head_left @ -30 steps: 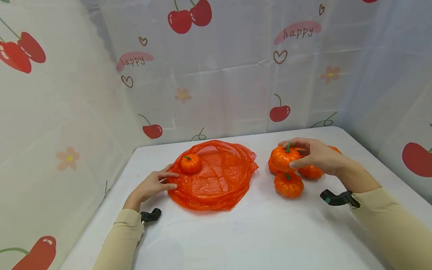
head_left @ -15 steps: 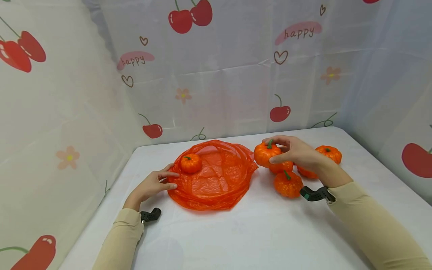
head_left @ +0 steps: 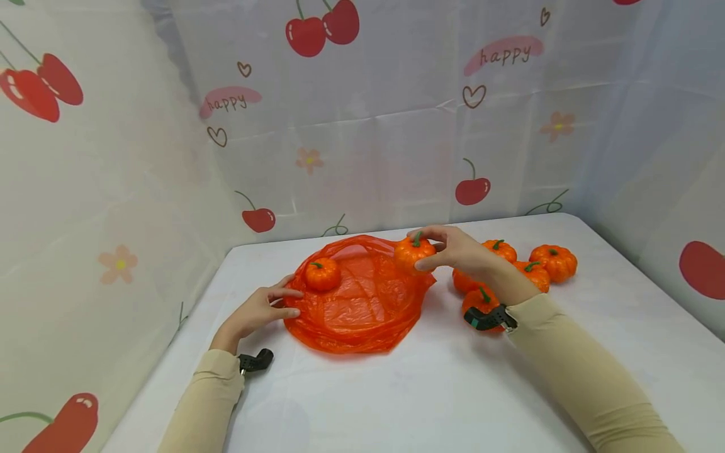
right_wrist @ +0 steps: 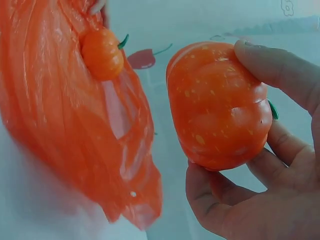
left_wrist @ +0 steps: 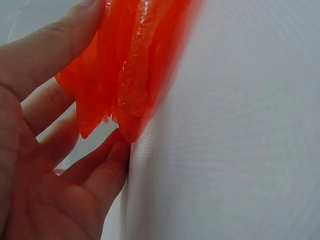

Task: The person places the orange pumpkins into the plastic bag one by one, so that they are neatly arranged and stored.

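Note:
A thin orange-red plastic bag (head_left: 354, 318) lies spread on the white-covered table. One small orange pumpkin (head_left: 322, 275) with a green stem sits within its left side. My left hand (head_left: 257, 314) holds the bag's left edge; the left wrist view shows the crinkled plastic (left_wrist: 132, 75) between thumb and fingers, with the little finger low at the tabletop. Over the bag's right rim, my right hand (head_left: 460, 250) grips a second, speckled pumpkin (right_wrist: 217, 107) between thumb and fingers, its stem pointing up in the head view.
Several more pumpkins (head_left: 554, 262) stand grouped on the table's right side, partly hidden behind the right forearm. White curtains (head_left: 385, 145) printed with cherries enclose the table at the back and sides. A black camera mount (head_left: 257, 360) sits on each wrist.
My right hand has carried the gripped pumpkin leftward from the group at the right to over the bag's right rim. The left hand and the bag stay in place.

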Motion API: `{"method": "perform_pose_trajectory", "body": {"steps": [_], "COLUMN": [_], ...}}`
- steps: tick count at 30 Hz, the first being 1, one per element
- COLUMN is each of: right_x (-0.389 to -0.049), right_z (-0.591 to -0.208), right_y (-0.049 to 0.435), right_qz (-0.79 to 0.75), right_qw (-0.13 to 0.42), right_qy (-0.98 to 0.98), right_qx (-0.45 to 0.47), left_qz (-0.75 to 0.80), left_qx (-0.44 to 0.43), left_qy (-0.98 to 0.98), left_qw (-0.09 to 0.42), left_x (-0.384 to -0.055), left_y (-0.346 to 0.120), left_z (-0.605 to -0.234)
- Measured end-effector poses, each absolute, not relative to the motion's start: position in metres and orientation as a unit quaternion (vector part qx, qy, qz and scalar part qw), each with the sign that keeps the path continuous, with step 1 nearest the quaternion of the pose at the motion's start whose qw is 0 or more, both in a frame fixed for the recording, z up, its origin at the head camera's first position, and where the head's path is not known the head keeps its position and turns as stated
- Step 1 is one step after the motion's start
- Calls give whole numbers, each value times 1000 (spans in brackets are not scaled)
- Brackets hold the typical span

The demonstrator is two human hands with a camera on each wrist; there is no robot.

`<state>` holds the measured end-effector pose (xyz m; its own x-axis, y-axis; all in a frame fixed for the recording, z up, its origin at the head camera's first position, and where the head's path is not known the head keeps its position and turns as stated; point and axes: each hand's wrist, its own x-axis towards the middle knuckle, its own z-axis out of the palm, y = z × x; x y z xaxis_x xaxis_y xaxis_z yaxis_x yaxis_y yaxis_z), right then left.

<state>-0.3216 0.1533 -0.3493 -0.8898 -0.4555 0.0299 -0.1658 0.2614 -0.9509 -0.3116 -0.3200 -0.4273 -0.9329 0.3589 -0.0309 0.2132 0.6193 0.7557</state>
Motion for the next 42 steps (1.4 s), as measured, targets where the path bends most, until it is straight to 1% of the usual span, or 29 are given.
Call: {"method": "perform_pose_trajectory", "body": {"steps": [7, 13, 23, 29, 36, 42], "right_x": [-331, -338, -352, -364, -379, -391], "right_z": [-354, -355, -354, -360, -372, -389], "right_y": [121, 96, 68, 48, 26, 22], "right_qz": [-573, -573, -570, -579, -578, -563], "right_qw": [132, 126, 124, 117, 116, 119], "right_qy": [784, 783, 785, 778, 784, 804], "right_qx": [-199, -206, -209, -214, -193, -148], "left_qz": [407, 411, 415, 415, 413, 411], "left_qx": [160, 162, 170, 169, 167, 181], "left_qy": [894, 892, 889, 890, 891, 890], "left_qw": [92, 92, 91, 89, 85, 83], "left_x": [-311, -311, -312, -309, -309, -311], "left_y": [-318, -319, -319, -319, -319, -319], "left_z": [-426, -426, -427, -428, -429, -428]}}
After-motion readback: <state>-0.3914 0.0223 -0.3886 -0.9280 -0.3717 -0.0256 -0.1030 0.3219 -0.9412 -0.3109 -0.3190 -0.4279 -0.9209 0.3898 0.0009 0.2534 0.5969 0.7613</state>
